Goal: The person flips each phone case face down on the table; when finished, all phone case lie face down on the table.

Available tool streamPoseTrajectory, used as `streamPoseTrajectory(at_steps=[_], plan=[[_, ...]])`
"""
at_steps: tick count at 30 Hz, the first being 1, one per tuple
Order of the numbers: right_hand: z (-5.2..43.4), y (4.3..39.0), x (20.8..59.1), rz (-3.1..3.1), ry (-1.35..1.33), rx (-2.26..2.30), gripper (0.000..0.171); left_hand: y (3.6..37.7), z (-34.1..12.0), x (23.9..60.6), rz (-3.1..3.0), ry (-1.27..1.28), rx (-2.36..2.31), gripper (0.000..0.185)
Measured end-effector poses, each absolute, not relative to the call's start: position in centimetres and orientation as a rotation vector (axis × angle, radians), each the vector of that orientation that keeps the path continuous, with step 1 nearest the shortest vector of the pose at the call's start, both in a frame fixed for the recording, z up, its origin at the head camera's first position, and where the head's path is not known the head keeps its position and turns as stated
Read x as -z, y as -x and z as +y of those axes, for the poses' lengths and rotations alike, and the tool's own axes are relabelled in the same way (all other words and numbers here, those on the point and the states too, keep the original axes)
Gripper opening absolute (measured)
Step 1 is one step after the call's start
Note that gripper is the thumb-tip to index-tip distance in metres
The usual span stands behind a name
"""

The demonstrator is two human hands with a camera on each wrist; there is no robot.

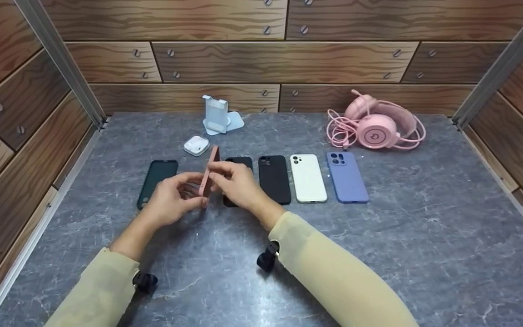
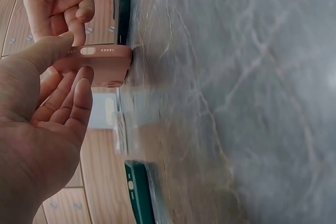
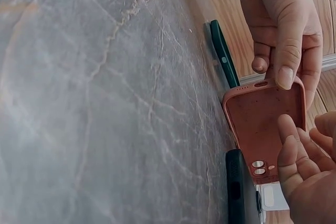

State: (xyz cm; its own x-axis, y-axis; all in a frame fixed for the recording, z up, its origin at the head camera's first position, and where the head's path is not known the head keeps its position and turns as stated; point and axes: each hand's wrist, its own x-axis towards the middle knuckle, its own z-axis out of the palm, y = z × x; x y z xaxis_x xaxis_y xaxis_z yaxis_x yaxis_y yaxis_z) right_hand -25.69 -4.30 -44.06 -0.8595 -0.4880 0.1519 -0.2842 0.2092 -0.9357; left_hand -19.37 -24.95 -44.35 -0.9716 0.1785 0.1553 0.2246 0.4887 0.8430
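Observation:
A terracotta phone case (image 1: pixel 204 183) stands on its long edge between the hands, its hollow inside toward the right hand (image 3: pixel 312 174). The left hand (image 1: pixel 170 200) grips its near end, thumb on the inner side and fingers behind, as the right wrist view shows. At the upper edge, farther along, the right hand (image 1: pixel 239 184) pinches the case with index finger and thumb. Its other fingertips overlap the hollow inside. A dark green phone case (image 1: pixel 159 177) lies just left of the left hand. Partly hidden under the right hand is a black phone case (image 1: pixel 245 161).
To the right lie another black case (image 1: pixel 275 179), a white case (image 1: pixel 309 179) and a purple case (image 1: pixel 348 177). Behind stand a pale blue phone stand (image 1: pixel 216 116) and a small clear box with white earphones (image 1: pixel 196 145). Pink headphones (image 1: pixel 377 129) with a coiled cable rest at back right.

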Motion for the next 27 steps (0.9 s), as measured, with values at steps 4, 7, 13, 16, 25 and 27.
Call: streamPoseTrajectory(at_steps=[4,7,13,16,25,27], plan=[[-4.2,25.7,44.2,2.265,0.730,1.751,0.032,19.4,-24.8,44.4,-2.680,0.369,1.501,0.052],[-4.1,25.7,44.3,2.244,0.711,1.774,0.032,19.4,-24.7,44.5,-2.698,0.370,1.485,0.053],[-3.8,25.8,44.4,2.263,0.705,1.759,0.032,19.7,-24.9,45.1,-2.742,0.345,1.482,0.062],[-3.7,25.8,44.3,2.267,0.701,1.760,0.032,19.9,-24.9,45.6,-2.758,0.342,1.499,0.065],[-4.0,25.9,44.8,2.275,0.657,1.821,0.029,20.2,-24.8,46.2,-2.770,0.350,1.473,0.066],[-4.0,25.9,44.8,2.301,0.656,1.821,0.029,20.2,-24.7,46.3,-2.775,0.360,1.461,0.065]])
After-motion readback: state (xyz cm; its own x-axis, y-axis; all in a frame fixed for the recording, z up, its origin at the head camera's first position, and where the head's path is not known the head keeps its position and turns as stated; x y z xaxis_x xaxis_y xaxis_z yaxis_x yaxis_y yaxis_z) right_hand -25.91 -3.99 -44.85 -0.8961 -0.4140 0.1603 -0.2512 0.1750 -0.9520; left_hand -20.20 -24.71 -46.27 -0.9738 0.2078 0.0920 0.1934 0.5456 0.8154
